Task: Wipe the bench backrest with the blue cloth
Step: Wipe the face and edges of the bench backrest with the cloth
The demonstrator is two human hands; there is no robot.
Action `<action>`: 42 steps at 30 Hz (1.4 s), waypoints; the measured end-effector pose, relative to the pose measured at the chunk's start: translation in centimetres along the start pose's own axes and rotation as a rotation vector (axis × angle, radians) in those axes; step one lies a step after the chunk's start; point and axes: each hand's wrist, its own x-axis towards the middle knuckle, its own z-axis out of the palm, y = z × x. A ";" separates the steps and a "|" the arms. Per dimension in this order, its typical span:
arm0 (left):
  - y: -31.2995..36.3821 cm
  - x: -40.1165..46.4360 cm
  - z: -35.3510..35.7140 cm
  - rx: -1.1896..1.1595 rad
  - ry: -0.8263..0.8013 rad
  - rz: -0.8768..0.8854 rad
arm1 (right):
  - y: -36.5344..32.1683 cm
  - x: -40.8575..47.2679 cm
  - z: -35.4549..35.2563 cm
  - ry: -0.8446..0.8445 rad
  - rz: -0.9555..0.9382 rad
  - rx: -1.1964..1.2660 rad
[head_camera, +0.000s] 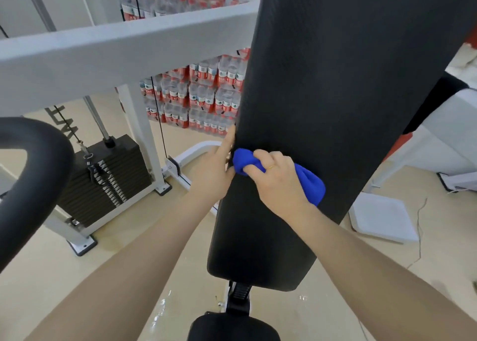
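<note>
Blue cloth [307,183] sits bunched under your right hand [277,179], whose grip is clamped on it, fingers curled over the folds and a thin ring showing on one finger. You press the cloth flat against the black backrest [335,82], low on its padded face and near its left edge. The backrest is tilted up and fills the upper right of the view, its surface finely textured.

Your left hand [210,171] rests against the left edge of the backrest, just beside the cloth; its forefinger points up along the edge, and the grip is apart, closed on nothing. Both forearms are bare.

Below the backrest, a second black pad [258,250] continues down towards you, with a black hinge bracket [238,297] under its lower end. Left of the backrest stands a white machine frame [103,54] with a black weight stack [103,180] and a thin cable running down beside it. A curved black padded bar [33,170] crosses the view further left. Behind the backrest's left edge, shrink-wrapped packs of bottled water [196,98] with red labels are stacked on the pale floor [116,250].
</note>
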 end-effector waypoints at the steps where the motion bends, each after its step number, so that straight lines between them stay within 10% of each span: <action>1: -0.1 -0.1 0.0 -0.005 -0.026 -0.013 | 0.1 0.4 -0.7 -0.046 -0.026 -0.012; 9: 0.0 -0.5 -0.4 -0.034 -0.083 -0.088 | 2.4 7.8 -3.4 0.233 0.072 -0.134; 16: -1.2 -0.7 0.5 -0.021 -0.020 -0.062 | -1.1 2.0 0.7 -0.010 -0.002 0.035; 25: -1.1 -0.8 -0.1 -0.108 -0.089 -0.058 | 1.2 7.5 -2.5 0.226 0.098 -0.102; 33: -2.0 -1.6 0.9 -0.359 0.024 -0.140 | -3.3 0.8 2.2 0.016 0.092 0.067; 42: -3.5 -0.6 -0.5 -0.434 -0.226 -0.103 | -0.8 3.0 0.7 0.186 0.144 -0.086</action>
